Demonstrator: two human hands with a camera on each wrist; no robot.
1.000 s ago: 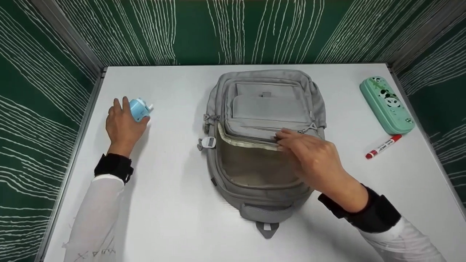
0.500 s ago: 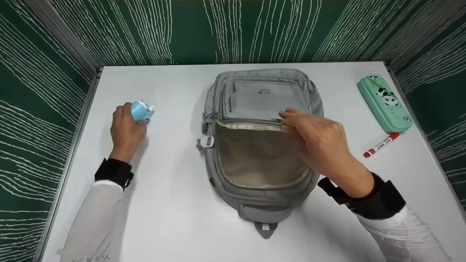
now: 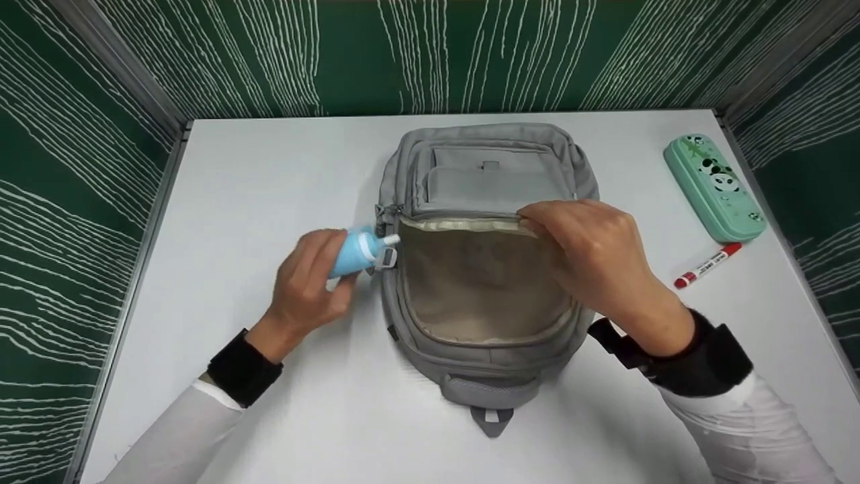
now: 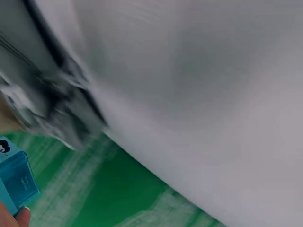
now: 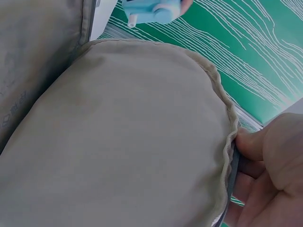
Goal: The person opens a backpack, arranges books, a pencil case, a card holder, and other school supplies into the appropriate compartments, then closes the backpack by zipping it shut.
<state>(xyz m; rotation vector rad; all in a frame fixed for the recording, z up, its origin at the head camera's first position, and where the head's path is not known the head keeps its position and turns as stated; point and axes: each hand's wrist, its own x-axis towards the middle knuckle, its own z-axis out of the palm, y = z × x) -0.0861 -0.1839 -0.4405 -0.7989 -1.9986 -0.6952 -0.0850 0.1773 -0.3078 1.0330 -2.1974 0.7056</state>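
My left hand (image 3: 308, 286) grips a light blue pencil sharpener (image 3: 351, 255) with a white crank, held beside the left edge of a grey backpack (image 3: 497, 187). The left wrist view catches the sharpener's translucent drawer (image 4: 19, 179) at its lower left, with a thumb against it. The backpack lies on its back, main compartment unzipped. My right hand (image 3: 591, 245) pinches the edge of its front flap and holds it raised. From the right wrist, the flap's beige lining (image 5: 142, 127) fills the view, its edge between thumb and fingers.
At the right side of the white table (image 3: 269, 161) lies a green pencil case (image 3: 713, 191) with panda prints. A red and white marker (image 3: 707, 266) lies just in front of it. Green panels with white lines (image 3: 376, 60) enclose the table.
My left hand has carried the sharpener from the table's left side rightward to the backpack's edge. My right hand has lifted the flap, widening the opening.
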